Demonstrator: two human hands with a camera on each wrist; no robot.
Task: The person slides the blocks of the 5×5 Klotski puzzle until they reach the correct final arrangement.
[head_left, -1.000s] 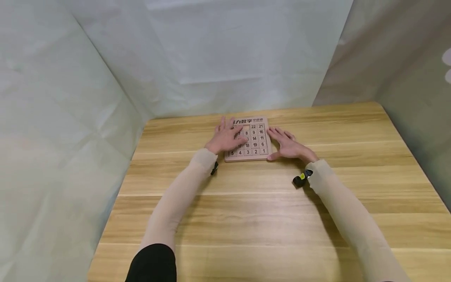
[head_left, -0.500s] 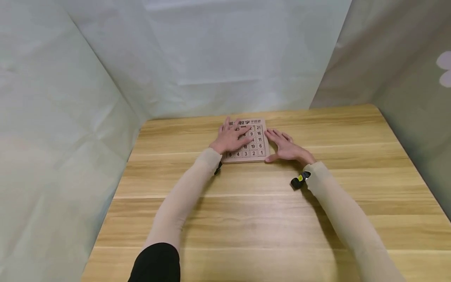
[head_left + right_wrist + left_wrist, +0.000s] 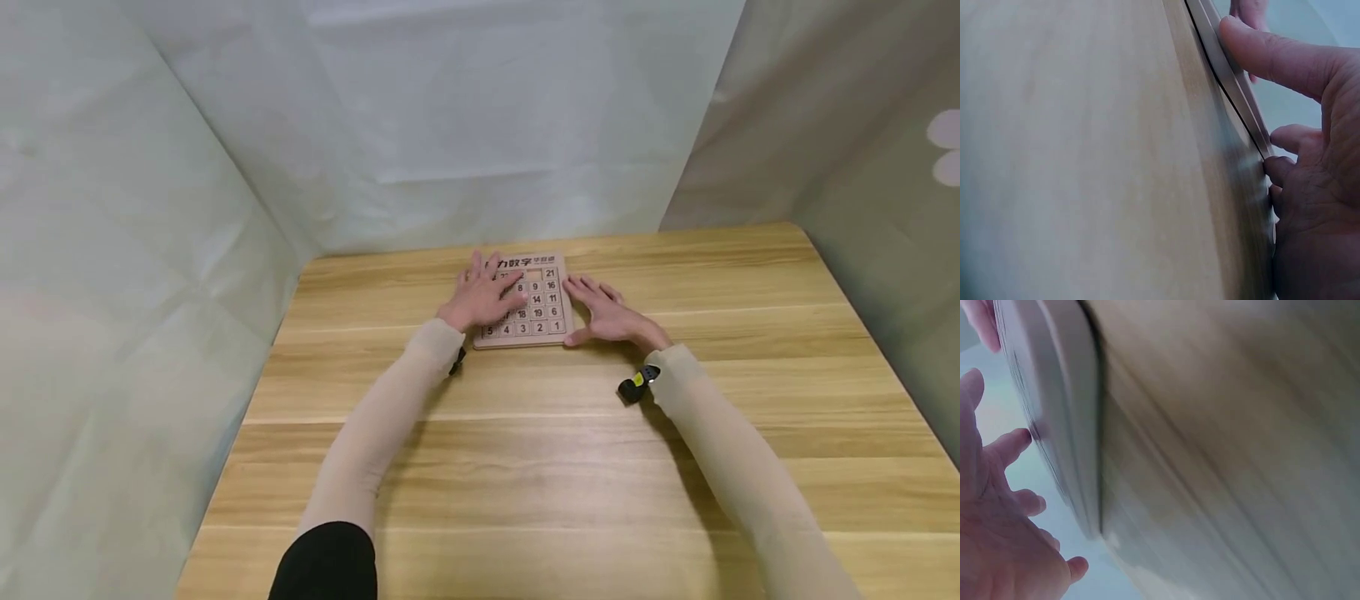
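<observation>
A wooden sliding number puzzle [image 3: 542, 310] lies flat at the far middle of the table [image 3: 525, 467]. My left hand [image 3: 486, 293] rests on the board's left half with its fingers spread over the tiles, and its fingertips [image 3: 517, 289] touch tiles near the middle. My right hand [image 3: 604, 310] lies flat against the board's right edge with its thumb at the near right corner. The right wrist view shows the thumb [image 3: 1272, 53] pressed along the board's rim [image 3: 1230, 84]. In the left wrist view the board's edge [image 3: 1054, 412] stands beside my left hand [image 3: 997, 519].
Pale sheet walls [image 3: 450, 117] close in the table at the back and on both sides. Each wrist carries a small black camera [image 3: 636, 385]. Bare wood stretches from the board to the near edge.
My left fingers slid right across the tiles and drew back left. An empty slot now shows in the top row beside tile 21. My right hand stayed put.
</observation>
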